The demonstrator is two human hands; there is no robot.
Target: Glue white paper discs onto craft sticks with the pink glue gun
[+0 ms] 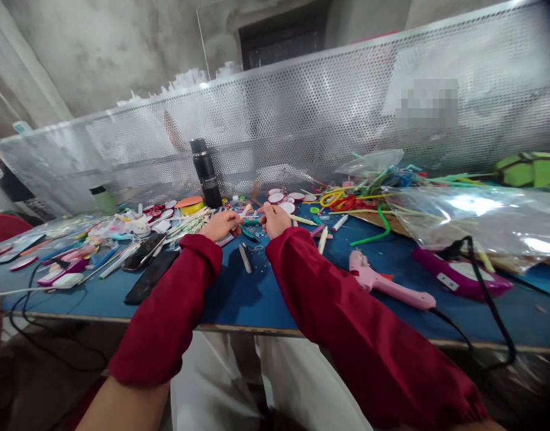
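Both my arms in dark red sleeves reach out over a blue table (239, 293). My left hand (221, 225) and my right hand (275, 219) are close together near the table's middle, fingers curled in a pinch around a small craft piece between them that I cannot make out. A cream stick (302, 220) pokes out to the right of my right hand. A greenish piece (248, 232) lies just under the hands. Small white and red round discs (284, 202) sit right behind them.
A black bottle (206, 173) stands behind the hands. A pink glue gun (387, 284) with a black cord lies at right, beside a purple tool (459, 275) and clear plastic bags (481, 221). Coloured pipe cleaners (360, 200), phones (144, 254) and sticks clutter the table. A perforated metal screen (324, 120) closes the back.
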